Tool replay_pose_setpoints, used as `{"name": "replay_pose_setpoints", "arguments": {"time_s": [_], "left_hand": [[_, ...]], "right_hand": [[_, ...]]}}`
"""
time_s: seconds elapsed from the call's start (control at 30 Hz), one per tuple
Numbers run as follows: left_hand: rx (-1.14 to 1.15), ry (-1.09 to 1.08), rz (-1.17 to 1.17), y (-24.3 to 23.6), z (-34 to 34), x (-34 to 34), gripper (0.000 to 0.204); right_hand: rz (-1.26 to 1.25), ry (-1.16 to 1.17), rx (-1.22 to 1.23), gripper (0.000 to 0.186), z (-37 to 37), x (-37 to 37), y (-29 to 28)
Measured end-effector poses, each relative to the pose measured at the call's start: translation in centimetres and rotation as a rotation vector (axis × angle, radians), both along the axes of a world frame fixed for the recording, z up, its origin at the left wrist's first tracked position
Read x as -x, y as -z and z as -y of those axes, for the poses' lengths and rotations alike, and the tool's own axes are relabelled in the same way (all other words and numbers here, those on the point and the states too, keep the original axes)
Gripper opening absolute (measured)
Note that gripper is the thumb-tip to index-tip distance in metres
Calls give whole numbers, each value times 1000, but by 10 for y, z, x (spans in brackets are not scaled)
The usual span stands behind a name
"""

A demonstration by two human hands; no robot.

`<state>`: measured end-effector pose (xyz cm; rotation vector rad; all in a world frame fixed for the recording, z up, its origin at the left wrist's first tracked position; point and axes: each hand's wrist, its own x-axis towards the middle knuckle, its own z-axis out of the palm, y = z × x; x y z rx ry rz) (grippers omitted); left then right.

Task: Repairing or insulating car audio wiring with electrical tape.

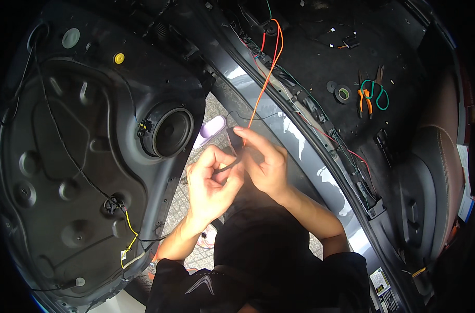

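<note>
My left hand [210, 180] and my right hand [263, 159] meet in front of me, between the car door and the door sill. A narrow black strip [224, 169], perhaps tape or cable, is pinched in the left fingers. From the car's interior an orange wire [262, 94] runs down into my right fingers, which are closed around its end. Beside the right fingertips shows a dark flat piece [233, 137]; its kind is unclear. Fingers hide the spot where wire and strip come together.
On the left stands the opened door panel [65, 151] with a round speaker [172, 133]. Wires run along the sill [300, 141]. On the car floor lie a tape roll [343, 94], orange-handled pliers [365, 101] and green-handled scissors [383, 96]. A pale purple case [212, 128] sits beyond my hands.
</note>
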<state>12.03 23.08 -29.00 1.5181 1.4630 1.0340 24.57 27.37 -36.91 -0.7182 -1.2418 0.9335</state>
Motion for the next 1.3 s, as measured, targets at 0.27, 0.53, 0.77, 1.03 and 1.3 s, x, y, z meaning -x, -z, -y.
{"name": "replay_pose_setpoints", "arguments": {"time_s": [0.27,0.53,0.77,1.03,1.3], "left_hand": [[80,-64,269,11,-6,-4,21],[214,80,475,10,-24,2,18],[170,18,512,0,-32,-5,6],[29,-95,122,0,-38,4,9],[-82,-22,-254,-19,-50,3,8]], "right_hand": [[238,379,-323,29,-38,-8,-6],[568,524,-605,27,-48,-29,-18],[507,173,-640,51,-67,-28,-19],[-730,-791,119,53,-70,-46,-41],[-168,-178,94,30,-26,-28,13]]}}
